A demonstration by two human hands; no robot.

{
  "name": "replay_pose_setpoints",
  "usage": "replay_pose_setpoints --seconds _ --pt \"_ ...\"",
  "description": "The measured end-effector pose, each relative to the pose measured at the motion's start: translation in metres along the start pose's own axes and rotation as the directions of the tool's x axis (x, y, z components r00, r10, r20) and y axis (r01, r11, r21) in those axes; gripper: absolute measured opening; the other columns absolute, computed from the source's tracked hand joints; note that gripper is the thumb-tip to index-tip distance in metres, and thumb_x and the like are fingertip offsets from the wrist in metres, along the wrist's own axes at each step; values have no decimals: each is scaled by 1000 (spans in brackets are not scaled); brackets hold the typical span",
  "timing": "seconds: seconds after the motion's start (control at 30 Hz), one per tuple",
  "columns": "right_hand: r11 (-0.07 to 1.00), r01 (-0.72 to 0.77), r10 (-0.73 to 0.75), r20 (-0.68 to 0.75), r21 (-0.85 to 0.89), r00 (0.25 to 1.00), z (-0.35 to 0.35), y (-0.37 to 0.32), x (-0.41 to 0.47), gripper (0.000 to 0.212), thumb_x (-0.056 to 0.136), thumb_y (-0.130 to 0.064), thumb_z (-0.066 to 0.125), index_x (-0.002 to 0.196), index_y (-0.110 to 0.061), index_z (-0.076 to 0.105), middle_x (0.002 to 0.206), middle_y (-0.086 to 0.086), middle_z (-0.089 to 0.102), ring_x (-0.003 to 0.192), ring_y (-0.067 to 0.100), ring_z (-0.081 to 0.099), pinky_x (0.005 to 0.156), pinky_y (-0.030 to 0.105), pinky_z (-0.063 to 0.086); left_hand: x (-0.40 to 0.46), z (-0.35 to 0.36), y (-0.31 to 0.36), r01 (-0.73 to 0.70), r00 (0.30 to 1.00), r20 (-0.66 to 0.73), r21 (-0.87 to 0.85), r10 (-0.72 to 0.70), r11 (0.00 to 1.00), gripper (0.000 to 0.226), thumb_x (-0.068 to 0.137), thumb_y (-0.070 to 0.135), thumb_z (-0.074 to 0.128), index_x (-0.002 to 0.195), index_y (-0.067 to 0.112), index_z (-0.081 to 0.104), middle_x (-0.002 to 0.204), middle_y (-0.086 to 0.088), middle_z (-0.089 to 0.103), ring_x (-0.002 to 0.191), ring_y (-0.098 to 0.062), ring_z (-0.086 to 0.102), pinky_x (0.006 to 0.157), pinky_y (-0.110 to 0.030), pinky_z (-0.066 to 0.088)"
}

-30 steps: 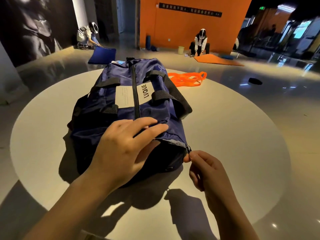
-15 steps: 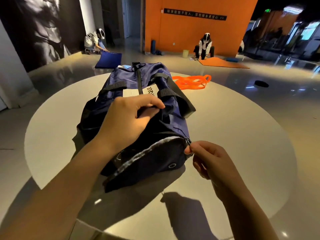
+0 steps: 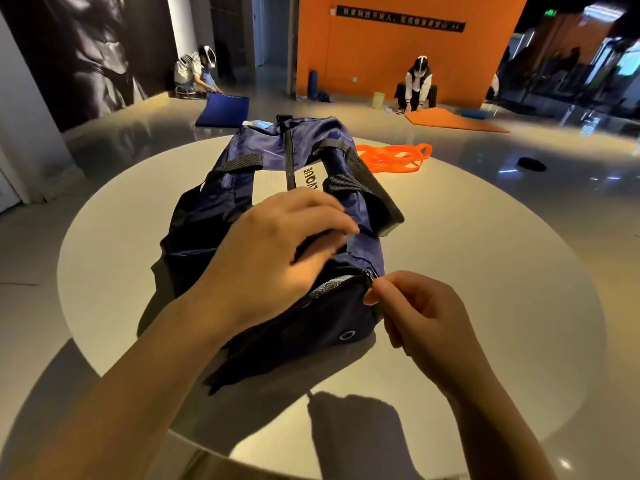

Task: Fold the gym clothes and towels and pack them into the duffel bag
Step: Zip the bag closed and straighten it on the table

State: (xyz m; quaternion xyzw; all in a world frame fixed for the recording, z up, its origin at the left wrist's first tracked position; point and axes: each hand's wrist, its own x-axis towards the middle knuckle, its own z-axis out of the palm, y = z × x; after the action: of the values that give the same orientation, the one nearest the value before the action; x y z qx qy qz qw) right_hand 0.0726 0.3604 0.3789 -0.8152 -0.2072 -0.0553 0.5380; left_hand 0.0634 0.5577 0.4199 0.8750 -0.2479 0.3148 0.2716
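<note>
While left hand (image 3: 277, 258) grips duffel bag (image 3: 242, 209) top, right hand (image 3: 415, 313) pinches end zipper pull (image 3: 367, 274); table (image 3: 485, 271) rim well apart.

Both forearms are bare to the frame's edge, no sleeves showing; left hand (image 3: 277, 258) and right hand (image 3: 420, 315) carry no rings, watch or gloves.

White label (image 3: 273, 183) on top of my duffel bag (image 3: 242, 202), twelve o'clock from my left hand (image 3: 273, 251): black letters "VQUE", start hidden by the zipper strip. Black sign (image 3: 400, 18) on orange wall (image 3: 381, 60), one o'clock: white characters, unreadable.
</note>
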Motion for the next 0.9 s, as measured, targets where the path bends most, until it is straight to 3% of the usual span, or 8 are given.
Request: replay_pose_setpoints --seconds 0.1,0.2,0.3,0.4,0.5,0.57,0.73,0.9 --pt "968 119 -133 -49 -221 990 -5 6 -8 37 88 -51 42 73 -26 66 61 -4 61 53 16 55 51 40 49 -6 7 10 -201 963 219 212 154 956 34 85 40 51 114 31 66 128 9 57 129 -15 46 107 -47 34" --pt "908 214 -250 -58 -360 966 -6 6 -12 40 89 -52 40 75 -26 66 55 -8 58 50 14 55 49 42 48 -4 24 12 -286 937 287 308 198 907 24 80 31 68 103 30 71 113 9 67 127 -20 50 104 -57 35" --pt "910 251 -282 -50 -329 958 -5 10 -17 36 88 -56 43 80 -31 66 60 -9 61 54 13 58 50 36 51 0 33 12 -295 949 206 319 238 901 8 80 31 69 85 29 74 91 11 72 116 -20 60 101 -56 39" --pt "941 217 -262 -155 -260 952 -11 21 -17 13 82 -56 53 87 -46 58 72 -16 62 73 9 60 57 20 49 -6 35 7 -259 965 125 274 232 926 12 84 32 64 84 26 74 89 10 71 115 -19 60 100 -51 41" --pt "928 219 -267 -126 -302 956 -3 34 -6 21 81 -53 54 102 -46 56 99 -17 59 94 4 54 73 13 46 -14 35 6 -264 964 43 246 261 933 10 85 27 66 87 22 73 90 6 70 111 -19 62 100 -48 41" --pt "912 254 -298 -97 -323 950 10 38 4 25 85 -48 52 105 -37 62 106 -11 57 98 3 50 79 15 44 -19 31 7 -287 956 16 263 293 921 9 86 25 67 85 19 74 87 4 71 103 -18 64 100 -48 41" --pt "865 289 -392 -195 -410 899 22 50 10 25 89 -39 50 97 -25 69 100 -6 63 91 12 53 70 40 49 -42 13 0 -237 952 -99 361 290 902 11 86 19 70 77 15 76 80 0 72 94 -18 67 97 -47 43" --pt "879 256 -365 -223 -401 904 24 53 6 25 89 -37 51 98 -21 69 97 -3 64 85 15 56 70 33 48 -72 4 -7 -121 963 -191 326 191 937 19 89 26 67 81 13 77 87 -1 73 100 -16 64 93 -45 46"
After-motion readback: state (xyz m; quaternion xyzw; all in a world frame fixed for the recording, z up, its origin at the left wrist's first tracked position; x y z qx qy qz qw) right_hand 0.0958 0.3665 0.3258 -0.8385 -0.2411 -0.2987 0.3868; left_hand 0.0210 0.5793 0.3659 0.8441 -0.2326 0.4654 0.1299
